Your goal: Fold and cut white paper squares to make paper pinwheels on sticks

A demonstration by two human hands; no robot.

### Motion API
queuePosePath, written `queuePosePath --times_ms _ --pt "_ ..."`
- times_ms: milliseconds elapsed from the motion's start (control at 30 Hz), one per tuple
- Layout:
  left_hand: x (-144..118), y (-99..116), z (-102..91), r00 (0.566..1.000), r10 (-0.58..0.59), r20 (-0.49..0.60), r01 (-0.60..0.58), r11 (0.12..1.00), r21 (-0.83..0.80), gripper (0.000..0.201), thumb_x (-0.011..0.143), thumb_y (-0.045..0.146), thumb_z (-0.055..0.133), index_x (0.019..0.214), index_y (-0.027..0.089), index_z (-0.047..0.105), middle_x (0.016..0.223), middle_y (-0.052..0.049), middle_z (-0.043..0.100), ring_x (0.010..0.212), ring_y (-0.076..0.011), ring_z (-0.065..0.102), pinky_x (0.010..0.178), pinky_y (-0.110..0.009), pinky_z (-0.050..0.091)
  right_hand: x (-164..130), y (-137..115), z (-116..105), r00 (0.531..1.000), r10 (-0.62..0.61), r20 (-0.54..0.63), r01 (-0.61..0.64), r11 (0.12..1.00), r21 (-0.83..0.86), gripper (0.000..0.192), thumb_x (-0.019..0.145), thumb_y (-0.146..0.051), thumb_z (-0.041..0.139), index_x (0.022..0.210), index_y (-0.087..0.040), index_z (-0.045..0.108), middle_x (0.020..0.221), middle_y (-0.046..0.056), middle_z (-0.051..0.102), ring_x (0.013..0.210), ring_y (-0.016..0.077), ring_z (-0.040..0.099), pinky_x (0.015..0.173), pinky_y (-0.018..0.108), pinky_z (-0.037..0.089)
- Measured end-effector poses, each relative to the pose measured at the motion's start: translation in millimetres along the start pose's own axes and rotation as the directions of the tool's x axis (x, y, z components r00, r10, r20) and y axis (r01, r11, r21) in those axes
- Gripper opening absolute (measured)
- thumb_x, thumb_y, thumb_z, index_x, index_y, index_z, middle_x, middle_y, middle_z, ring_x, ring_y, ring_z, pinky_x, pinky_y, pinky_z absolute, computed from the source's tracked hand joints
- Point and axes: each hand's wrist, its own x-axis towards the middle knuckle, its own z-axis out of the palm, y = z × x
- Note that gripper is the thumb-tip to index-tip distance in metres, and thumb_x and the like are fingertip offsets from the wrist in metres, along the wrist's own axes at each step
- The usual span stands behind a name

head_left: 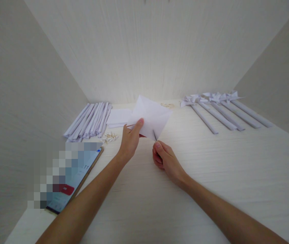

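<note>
A square sheet of white paper (152, 113) with faint crease lines is held up in my left hand (131, 137), thumb on its near face and fingers behind. My right hand (166, 157) is closed around the handles of scissors (155, 135), whose dark blade lies against the sheet's lower right part. Most of the scissors is hidden by my fingers. Something red shows just under the paper by my left hand; I cannot make out what it is. Behind the left hand lies a stack of white paper squares (117, 117).
Several rolled paper sticks (91, 120) lie at the left, with small pale pieces (109, 137) in front. Paper pinwheels (215, 105) on sticks lie at the back right. A phone (78, 179), partly pixelated, rests by my left forearm. Pale walls enclose the table (139, 203).
</note>
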Motion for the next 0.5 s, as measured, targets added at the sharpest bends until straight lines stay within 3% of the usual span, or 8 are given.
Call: queuePosePath --times_ms 500 --pt "-0.6 0.5 1.7 1.000 -0.018 0.024 0.019 0.999 -0.041 0.032 0.064 0.043 0.064 0.073 0.013 0.062 0.065 -0.002 0.064 0.057 -0.0134 0.058 0.051 -0.024 0.049 0.2 0.5 -0.3 1.000 -0.006 0.006 0.006 1.000 0.003 0.041 0.074 -0.052 0.051 0.055 -0.019 0.035 0.041 -0.010 0.030 0.033 0.0016 0.024 0.031 0.017 0.014"
